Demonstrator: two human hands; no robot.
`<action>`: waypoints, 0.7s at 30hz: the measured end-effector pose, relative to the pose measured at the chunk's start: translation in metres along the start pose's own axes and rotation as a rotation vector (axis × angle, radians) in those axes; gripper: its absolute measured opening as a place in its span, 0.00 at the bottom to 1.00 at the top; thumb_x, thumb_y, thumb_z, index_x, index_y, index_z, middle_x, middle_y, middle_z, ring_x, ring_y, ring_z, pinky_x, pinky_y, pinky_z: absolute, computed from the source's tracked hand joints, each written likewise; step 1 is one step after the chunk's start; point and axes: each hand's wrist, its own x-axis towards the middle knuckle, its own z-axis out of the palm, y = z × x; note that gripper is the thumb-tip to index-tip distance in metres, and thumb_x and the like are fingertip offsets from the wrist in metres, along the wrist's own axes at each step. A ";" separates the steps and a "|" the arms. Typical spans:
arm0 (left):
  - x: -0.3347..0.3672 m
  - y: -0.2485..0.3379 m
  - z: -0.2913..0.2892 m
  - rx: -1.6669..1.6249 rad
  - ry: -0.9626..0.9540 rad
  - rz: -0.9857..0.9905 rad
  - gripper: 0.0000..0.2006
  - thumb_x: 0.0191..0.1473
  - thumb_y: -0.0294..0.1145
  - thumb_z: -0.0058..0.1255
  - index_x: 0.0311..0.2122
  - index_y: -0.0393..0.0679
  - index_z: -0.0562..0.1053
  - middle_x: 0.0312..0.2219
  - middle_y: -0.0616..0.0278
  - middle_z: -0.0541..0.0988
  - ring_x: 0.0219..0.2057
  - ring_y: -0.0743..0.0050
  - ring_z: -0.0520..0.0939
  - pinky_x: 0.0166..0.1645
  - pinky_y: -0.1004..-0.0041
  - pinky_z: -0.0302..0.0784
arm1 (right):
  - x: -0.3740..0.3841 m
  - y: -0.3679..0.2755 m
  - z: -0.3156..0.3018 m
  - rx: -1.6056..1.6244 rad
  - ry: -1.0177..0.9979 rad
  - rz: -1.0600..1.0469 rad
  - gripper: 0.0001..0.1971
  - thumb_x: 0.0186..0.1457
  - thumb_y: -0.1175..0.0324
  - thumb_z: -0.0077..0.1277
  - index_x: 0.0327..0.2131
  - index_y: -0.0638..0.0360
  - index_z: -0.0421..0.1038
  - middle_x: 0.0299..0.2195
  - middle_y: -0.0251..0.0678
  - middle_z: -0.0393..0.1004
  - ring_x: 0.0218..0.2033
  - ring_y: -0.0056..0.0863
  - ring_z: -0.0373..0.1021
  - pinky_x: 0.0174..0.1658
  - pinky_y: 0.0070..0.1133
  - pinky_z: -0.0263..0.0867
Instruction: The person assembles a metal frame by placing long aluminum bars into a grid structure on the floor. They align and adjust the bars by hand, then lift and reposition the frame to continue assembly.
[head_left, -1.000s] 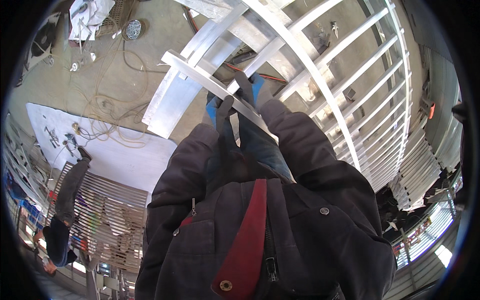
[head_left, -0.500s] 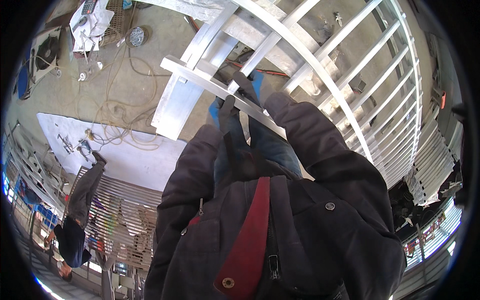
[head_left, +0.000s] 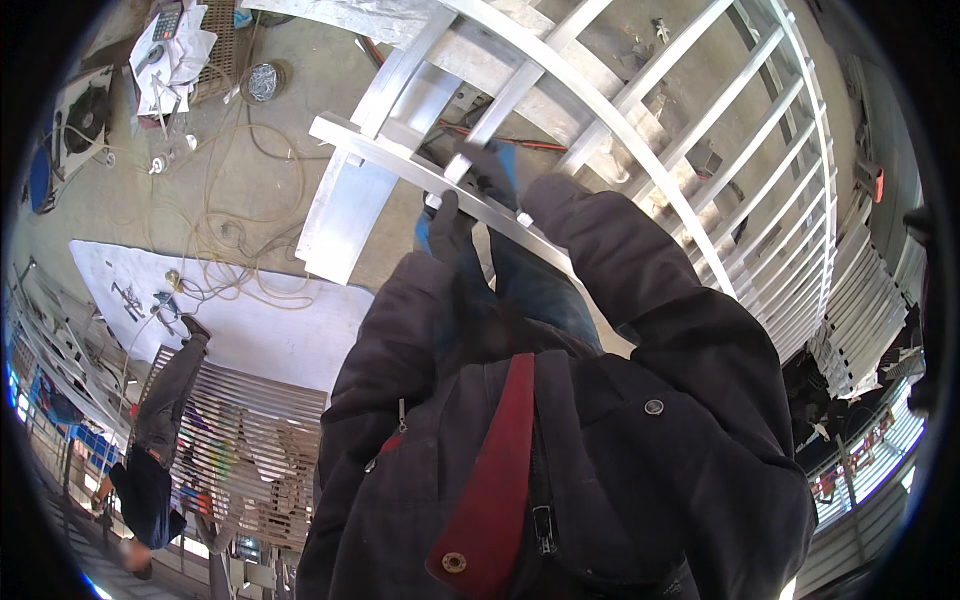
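A long silvery metal rail [head_left: 395, 162] slants across just in front of my legs. My left hand [head_left: 447, 226], in a grey-and-blue glove, is closed on its near side, thumb lying over the rail. Just beyond, my right hand [head_left: 490, 172], gloved alike, is closed around the near end of a metal crossbar [head_left: 508, 102]. The crossbar's end meets or nearly meets the rail; my glove partly hides the joint. Both bars belong with or lie against a large curved metal frame [head_left: 600, 100]. Wide flat metal strips [head_left: 345, 222] lie beneath the rail's left end.
Slatted frame bars spread to the right. Hoses [head_left: 215, 225] coil on the floor at left, near a basket of small metal parts [head_left: 263, 82] and a clear bottle [head_left: 172, 155]. A white sheet [head_left: 270, 335] lies at left with tools on it. Another person [head_left: 150, 490] stands beyond a slatted panel [head_left: 245, 440].
The view has shifted slightly, so the rail and frame sit a little further left. My right hand has slid slightly to the right along the rail; my left thumb still rests on it.
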 end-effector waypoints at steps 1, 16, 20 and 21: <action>-0.002 -0.004 -0.001 0.095 0.058 -0.057 0.17 0.64 0.41 0.57 0.51 0.41 0.73 0.40 0.62 0.80 0.38 0.70 0.82 0.44 0.67 0.83 | 0.006 -0.001 -0.005 0.060 0.030 -0.002 0.35 0.56 0.40 0.60 0.51 0.65 0.75 0.42 0.44 0.81 0.38 0.28 0.76 0.41 0.25 0.72; -0.027 -0.026 -0.009 0.525 -0.053 -0.259 0.22 0.63 0.38 0.56 0.57 0.37 0.70 0.47 0.55 0.77 0.47 0.64 0.81 0.54 0.66 0.80 | -0.061 0.063 -0.088 -0.121 0.491 -0.135 0.28 0.62 0.45 0.54 0.45 0.68 0.77 0.35 0.41 0.81 0.33 0.26 0.77 0.38 0.24 0.72; -0.039 -0.039 0.016 0.519 -0.056 -0.349 0.26 0.61 0.38 0.59 0.58 0.31 0.68 0.50 0.51 0.76 0.49 0.61 0.81 0.54 0.64 0.83 | -0.048 0.098 -0.084 -0.258 0.451 0.024 0.30 0.61 0.45 0.56 0.46 0.70 0.76 0.36 0.39 0.81 0.34 0.25 0.77 0.39 0.22 0.73; -0.040 -0.039 0.020 0.582 -0.027 -0.356 0.27 0.61 0.38 0.60 0.58 0.31 0.68 0.50 0.50 0.76 0.50 0.61 0.80 0.54 0.65 0.83 | -0.043 0.106 -0.076 -0.094 0.406 0.007 0.31 0.61 0.45 0.56 0.46 0.71 0.76 0.37 0.40 0.81 0.35 0.26 0.77 0.40 0.23 0.73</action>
